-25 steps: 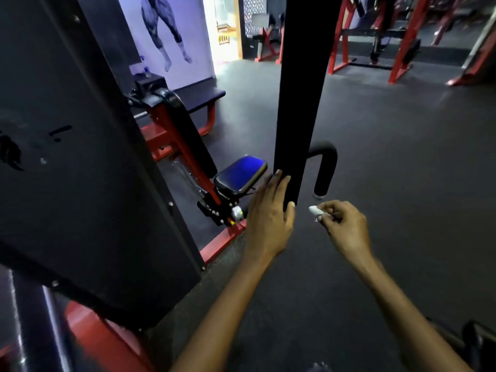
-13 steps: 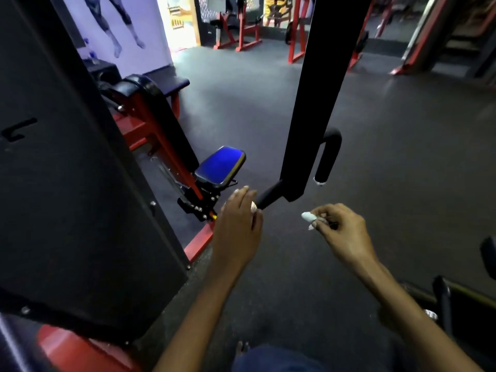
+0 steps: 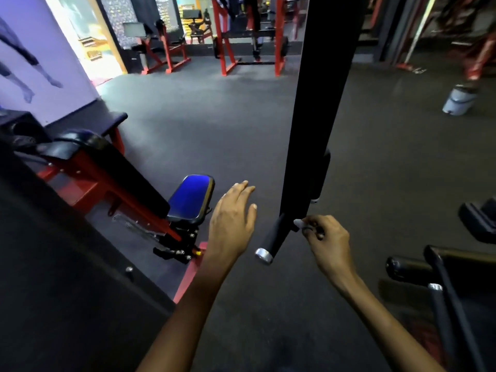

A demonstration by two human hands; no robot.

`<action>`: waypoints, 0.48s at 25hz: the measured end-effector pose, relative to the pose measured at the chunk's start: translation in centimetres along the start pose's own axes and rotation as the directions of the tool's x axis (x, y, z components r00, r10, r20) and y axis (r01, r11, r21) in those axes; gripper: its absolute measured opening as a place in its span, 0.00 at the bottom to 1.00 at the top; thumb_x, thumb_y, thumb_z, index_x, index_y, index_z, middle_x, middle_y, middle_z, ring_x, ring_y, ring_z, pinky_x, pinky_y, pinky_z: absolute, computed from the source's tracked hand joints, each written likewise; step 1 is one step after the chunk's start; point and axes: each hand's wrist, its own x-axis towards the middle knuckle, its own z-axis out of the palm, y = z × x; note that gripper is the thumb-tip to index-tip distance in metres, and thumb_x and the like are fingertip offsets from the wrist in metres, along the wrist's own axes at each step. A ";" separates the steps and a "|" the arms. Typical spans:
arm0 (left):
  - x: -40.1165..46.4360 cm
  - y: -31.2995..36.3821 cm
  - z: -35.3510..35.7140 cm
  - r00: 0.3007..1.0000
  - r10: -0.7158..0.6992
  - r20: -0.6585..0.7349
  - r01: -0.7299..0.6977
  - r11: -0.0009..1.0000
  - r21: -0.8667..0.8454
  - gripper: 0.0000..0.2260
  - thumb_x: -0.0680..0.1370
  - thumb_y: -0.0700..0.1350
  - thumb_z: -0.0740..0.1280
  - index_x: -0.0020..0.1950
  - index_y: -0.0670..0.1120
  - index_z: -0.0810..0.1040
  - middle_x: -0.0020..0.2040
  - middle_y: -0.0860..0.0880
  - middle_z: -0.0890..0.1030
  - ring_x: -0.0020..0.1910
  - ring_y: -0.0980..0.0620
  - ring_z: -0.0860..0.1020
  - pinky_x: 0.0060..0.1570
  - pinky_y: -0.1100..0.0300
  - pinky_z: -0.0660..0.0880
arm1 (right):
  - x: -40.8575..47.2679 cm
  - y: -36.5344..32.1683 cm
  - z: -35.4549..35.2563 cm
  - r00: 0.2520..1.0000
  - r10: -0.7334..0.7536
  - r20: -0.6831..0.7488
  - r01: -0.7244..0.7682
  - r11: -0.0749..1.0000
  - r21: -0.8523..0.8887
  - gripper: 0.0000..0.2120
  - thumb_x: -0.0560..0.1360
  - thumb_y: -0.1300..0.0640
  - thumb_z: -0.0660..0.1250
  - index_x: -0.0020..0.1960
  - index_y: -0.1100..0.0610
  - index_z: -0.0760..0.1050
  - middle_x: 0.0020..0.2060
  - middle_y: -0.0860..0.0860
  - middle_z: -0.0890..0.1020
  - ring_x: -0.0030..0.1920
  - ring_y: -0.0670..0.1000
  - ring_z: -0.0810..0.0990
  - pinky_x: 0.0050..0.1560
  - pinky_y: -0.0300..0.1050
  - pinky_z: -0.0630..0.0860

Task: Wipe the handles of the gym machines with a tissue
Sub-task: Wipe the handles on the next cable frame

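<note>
While pinched in right grip (image 3: 326,240), tissue (image 3: 300,224) beside handle (image 3: 272,238).

Dark rubber floor (image 3: 188,124); lilac mural wall (image 3: 32,36); bright doorway (image 3: 88,41).

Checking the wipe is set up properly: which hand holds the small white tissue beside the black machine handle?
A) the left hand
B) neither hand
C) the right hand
C: the right hand pinches the small white tissue beside the black machine handle; the left hand is open and empty.
</note>
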 end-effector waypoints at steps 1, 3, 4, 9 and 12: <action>1.4 0.1 0.3 0.999 0.030 0.027 -0.029 0.999 -0.025 0.18 0.80 0.42 0.64 0.70 0.43 0.73 0.71 0.46 0.72 0.72 0.48 0.68 0.70 0.49 0.66 | 0.1 0.0 0.2 0.999 0.023 -0.041 -0.024 0.999 -0.033 0.04 0.72 0.66 0.70 0.46 0.60 0.80 0.38 0.46 0.76 0.39 0.42 0.78 0.39 0.26 0.70; 4.4 0.1 0.9 0.990 0.126 0.064 -0.119 0.988 -0.098 0.18 0.81 0.43 0.62 0.71 0.43 0.71 0.72 0.45 0.70 0.72 0.47 0.67 0.72 0.49 0.64 | 0.4 -0.2 0.8 0.991 0.032 -0.133 -0.048 0.991 -0.123 0.04 0.72 0.65 0.71 0.46 0.62 0.81 0.38 0.49 0.76 0.38 0.47 0.78 0.39 0.33 0.73; 5.8 0.0 1.4 0.980 0.187 0.068 -0.176 0.974 -0.144 0.19 0.81 0.44 0.60 0.72 0.42 0.70 0.73 0.44 0.69 0.73 0.47 0.66 0.73 0.50 0.63 | 0.5 -0.4 1.2 0.983 0.022 -0.183 -0.048 0.989 -0.138 0.03 0.71 0.64 0.71 0.45 0.62 0.81 0.38 0.51 0.75 0.37 0.48 0.77 0.38 0.34 0.73; 10.5 1.2 4.2 0.925 0.379 0.003 -0.339 0.830 -0.442 0.25 0.81 0.50 0.53 0.76 0.41 0.61 0.76 0.45 0.63 0.75 0.49 0.61 0.74 0.55 0.58 | 0.6 -2.6 4.9 0.950 -0.033 -0.309 -0.032 0.978 -0.204 0.07 0.70 0.64 0.73 0.35 0.61 0.77 0.32 0.50 0.72 0.31 0.42 0.73 0.31 0.28 0.68; 12.8 2.3 4.8 0.841 0.540 -0.037 -0.413 0.595 -0.690 0.26 0.82 0.48 0.50 0.77 0.36 0.53 0.78 0.41 0.56 0.77 0.49 0.56 0.75 0.54 0.55 | -1.6 -3.5 6.2 0.948 0.027 -0.317 -0.102 0.969 -0.223 0.10 0.71 0.63 0.72 0.34 0.54 0.77 0.30 0.47 0.72 0.33 0.36 0.72 0.35 0.28 0.65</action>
